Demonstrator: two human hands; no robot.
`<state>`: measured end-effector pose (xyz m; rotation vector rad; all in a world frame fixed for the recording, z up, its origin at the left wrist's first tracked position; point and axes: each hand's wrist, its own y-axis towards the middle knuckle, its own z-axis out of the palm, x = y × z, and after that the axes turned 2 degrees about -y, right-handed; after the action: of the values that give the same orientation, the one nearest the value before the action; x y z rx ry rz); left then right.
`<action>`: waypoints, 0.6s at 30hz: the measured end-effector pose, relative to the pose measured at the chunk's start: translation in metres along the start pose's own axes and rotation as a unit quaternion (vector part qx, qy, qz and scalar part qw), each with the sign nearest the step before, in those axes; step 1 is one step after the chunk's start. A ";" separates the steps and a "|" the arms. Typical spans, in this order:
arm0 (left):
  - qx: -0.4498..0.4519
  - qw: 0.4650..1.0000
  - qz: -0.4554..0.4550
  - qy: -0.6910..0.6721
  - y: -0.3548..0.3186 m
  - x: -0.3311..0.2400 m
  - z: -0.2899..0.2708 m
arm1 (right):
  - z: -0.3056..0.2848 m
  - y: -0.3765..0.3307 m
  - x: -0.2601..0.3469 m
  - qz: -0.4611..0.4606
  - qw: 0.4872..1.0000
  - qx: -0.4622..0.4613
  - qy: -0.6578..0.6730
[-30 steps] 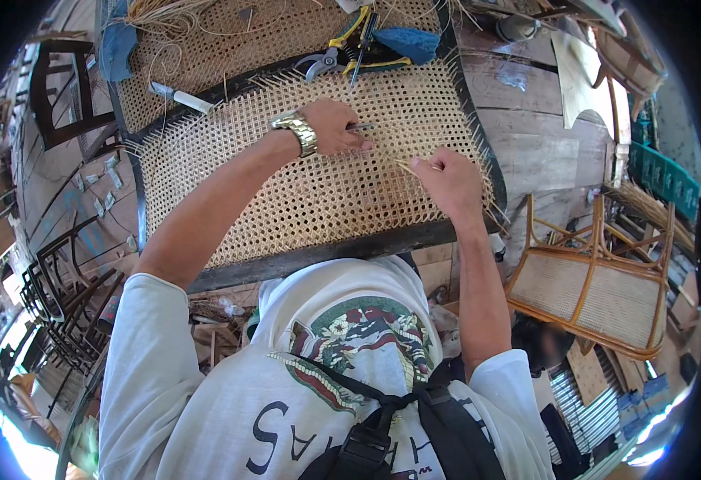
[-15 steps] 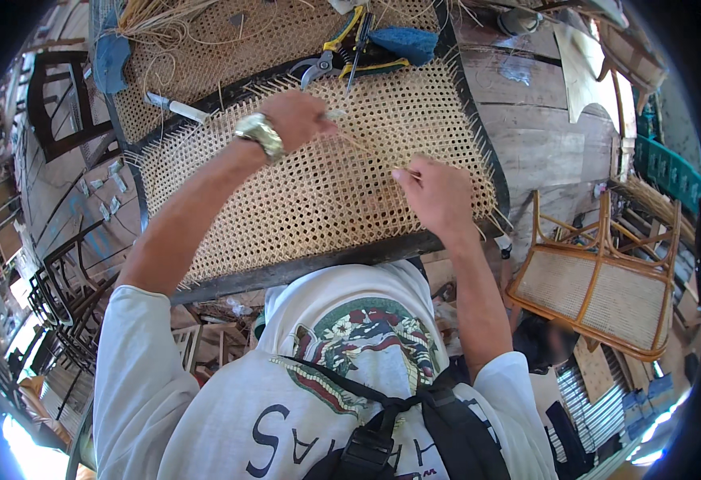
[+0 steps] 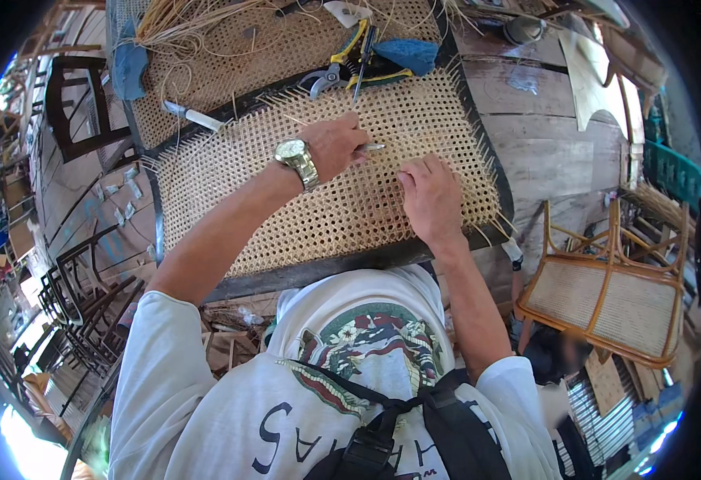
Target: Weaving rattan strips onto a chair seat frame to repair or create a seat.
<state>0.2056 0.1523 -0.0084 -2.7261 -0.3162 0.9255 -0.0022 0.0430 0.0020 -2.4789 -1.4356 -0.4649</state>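
Note:
Below me lies a panel of woven cane in a dark wooden frame, with loose strand ends along its edges. My left hand, with a metal watch on its wrist, is closed over the middle of the weave. A small pale pointed tool sticks out of its fingers toward the right; the rest is hidden in the fist. To the right, my right hand rests on the cane, its fingers curled and pressed together. Whatever is under those fingertips is hidden.
Beyond the hands lie pruning shears with yellow handles, a blue cloth-like piece, a white-handled tool and loose cane strands. A cane-seated bench stands right. Another person is at lower right.
My left hand has moved right and slightly down, toward the right hand, and the pointed tool now shows. My right hand has shifted slightly; the strand between the hands is no longer visible.

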 end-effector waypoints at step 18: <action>0.015 0.995 -0.098 -0.026 0.000 0.020 -0.019 | -0.002 -0.002 -0.006 -0.048 0.997 -0.049 0.038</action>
<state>0.2329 0.1550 -0.0054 -2.5905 -0.5647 0.9386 -0.0076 0.0383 0.0014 -2.4458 -1.5407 -0.6553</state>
